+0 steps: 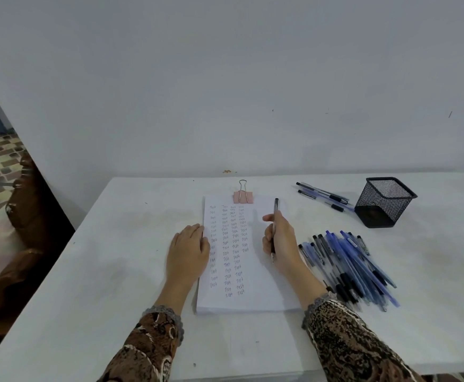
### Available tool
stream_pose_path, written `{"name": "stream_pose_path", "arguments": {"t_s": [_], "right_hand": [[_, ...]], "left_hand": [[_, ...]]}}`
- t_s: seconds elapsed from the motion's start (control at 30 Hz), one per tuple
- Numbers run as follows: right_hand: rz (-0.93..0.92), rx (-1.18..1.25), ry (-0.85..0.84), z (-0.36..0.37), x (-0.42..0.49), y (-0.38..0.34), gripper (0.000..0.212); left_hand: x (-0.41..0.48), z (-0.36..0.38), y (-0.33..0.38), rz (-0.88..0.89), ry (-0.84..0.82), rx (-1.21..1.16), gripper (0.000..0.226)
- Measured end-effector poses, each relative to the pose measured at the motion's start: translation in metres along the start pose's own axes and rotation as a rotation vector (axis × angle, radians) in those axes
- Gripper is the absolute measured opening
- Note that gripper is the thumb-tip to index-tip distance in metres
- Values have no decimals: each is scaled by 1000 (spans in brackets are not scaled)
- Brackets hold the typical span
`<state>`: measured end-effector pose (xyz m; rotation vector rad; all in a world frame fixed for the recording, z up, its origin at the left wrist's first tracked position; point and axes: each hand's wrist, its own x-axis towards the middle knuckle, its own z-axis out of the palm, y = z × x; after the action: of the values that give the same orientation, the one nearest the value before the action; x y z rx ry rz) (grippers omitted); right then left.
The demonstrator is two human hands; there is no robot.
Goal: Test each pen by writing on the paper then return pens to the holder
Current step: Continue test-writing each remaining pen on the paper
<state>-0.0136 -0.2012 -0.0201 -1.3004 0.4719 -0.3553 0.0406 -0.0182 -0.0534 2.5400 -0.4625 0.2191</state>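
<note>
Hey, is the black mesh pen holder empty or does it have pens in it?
Empty: nothing rises above the rim of the mesh holder, and its see-through walls show nothing inside.

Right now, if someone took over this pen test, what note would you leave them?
Left grip is open, flat on the left edge of the paper. Right grip holds a pen, tip down over the paper. A pile of pens lies right of the paper. A few loose pens lie beside the holder, none sticking out of it.
Done: columns of "Test" written.
Left: test the rest, put all pens in the holder.
</note>
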Motion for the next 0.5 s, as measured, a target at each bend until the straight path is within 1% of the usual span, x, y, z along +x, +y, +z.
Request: {"name": "stream_pose_path", "arguments": {"t_s": [0.17, 0.27, 0.33, 0.4, 0.5], "right_hand": [[-72, -73, -9, 2, -5, 2, 25], [-63, -85, -17, 2, -4, 0, 26], [-55, -147, -23, 2, -6, -1, 27], [-60, -280, -18, 0, -10, -6, 28], [-120, -638, 12, -14, -13, -29, 24]], "left_hand": [[1, -1, 0, 5, 0, 9, 41], [1, -1, 0, 6, -6, 13, 41], [1, 0, 0, 9, -7, 13, 42], [1, 1, -1, 11, -3, 11, 41], [1, 1, -1, 12, -3, 17, 42]]}}
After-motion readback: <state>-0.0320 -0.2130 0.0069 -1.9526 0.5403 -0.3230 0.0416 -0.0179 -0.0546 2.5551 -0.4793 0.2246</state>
